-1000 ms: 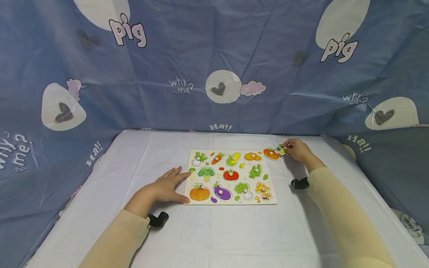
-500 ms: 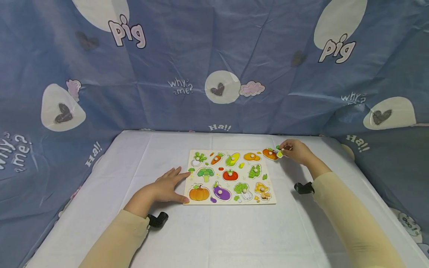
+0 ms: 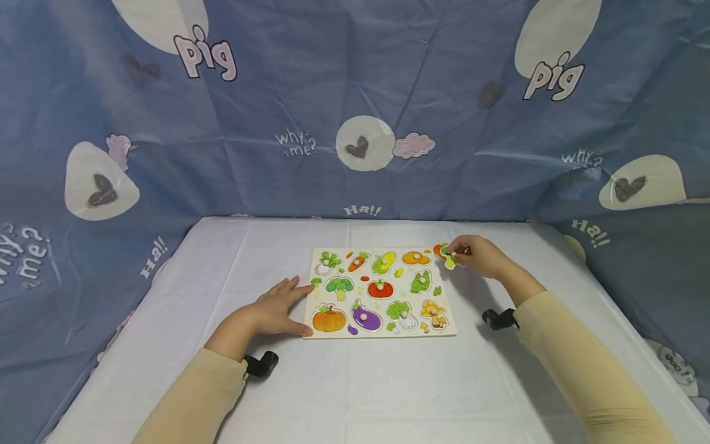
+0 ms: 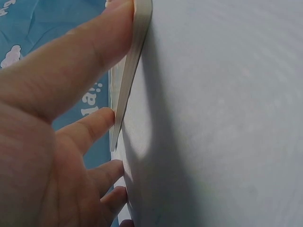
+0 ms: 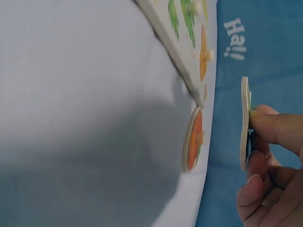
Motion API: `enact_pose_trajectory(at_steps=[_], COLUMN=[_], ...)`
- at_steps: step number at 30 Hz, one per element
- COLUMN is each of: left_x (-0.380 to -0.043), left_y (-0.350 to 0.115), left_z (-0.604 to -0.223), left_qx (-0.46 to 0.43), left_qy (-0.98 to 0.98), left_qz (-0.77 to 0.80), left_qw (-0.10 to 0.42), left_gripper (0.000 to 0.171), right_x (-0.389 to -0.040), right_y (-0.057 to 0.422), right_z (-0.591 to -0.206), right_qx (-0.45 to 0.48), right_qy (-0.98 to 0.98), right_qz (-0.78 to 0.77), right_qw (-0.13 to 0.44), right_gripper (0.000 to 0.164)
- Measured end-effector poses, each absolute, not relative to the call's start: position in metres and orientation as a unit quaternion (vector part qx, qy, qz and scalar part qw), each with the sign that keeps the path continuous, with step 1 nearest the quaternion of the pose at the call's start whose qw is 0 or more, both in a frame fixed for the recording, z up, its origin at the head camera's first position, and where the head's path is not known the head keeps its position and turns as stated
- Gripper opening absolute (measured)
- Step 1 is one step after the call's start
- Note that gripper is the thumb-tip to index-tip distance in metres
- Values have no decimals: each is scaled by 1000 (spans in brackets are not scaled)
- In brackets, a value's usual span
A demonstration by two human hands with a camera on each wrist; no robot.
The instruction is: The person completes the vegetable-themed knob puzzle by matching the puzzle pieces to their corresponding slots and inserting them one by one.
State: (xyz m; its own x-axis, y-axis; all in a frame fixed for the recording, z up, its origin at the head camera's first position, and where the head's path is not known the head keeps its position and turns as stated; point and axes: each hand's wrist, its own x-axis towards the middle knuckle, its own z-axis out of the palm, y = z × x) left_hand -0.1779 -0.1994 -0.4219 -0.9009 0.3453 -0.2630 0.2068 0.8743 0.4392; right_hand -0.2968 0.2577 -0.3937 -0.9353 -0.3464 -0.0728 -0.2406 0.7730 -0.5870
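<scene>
A wooden vegetable puzzle board [image 3: 402,287] lies on the white cloth. My left hand [image 3: 270,311] rests at its left edge, thumb and index finger touching the board and the other fingers spread beside it. My right hand [image 3: 481,256] pinches a broccoli puzzle piece [image 3: 450,261] in the air by the board's far right corner. In the right wrist view this piece [image 5: 244,125] shows edge-on. Below it, a loose pumpkin piece [image 5: 194,142] with a knob lies on the cloth against the board's corner. The board's printed broccoli [image 3: 340,287] and pumpkin [image 3: 329,319] have no knobs.
Knobbed pieces sit in the board, among them a tomato [image 3: 380,289], an eggplant [image 3: 367,317] and a mushroom [image 3: 434,314]. White cloth [image 3: 377,388] covers the table. A blue patterned curtain [image 3: 310,179] hangs behind and at both sides.
My right hand has moved left with the broccoli piece, which now partly covers the pumpkin piece in the head view. The left hand stays on the board's edge.
</scene>
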Motion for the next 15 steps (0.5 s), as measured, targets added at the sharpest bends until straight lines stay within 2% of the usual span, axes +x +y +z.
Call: enact_pose_trajectory(at_steps=[15], left_x=[-180], left_y=[-202], left_z=[-425], left_qx=[144], left_qy=[953], left_qz=[206], left_qw=[167], left_gripper=[103], right_x=[-278], right_y=[213], right_z=[-384], right_qx=[-235], right_qy=[918], right_qz=[-298], right_qw=[112], right_gripper=[10])
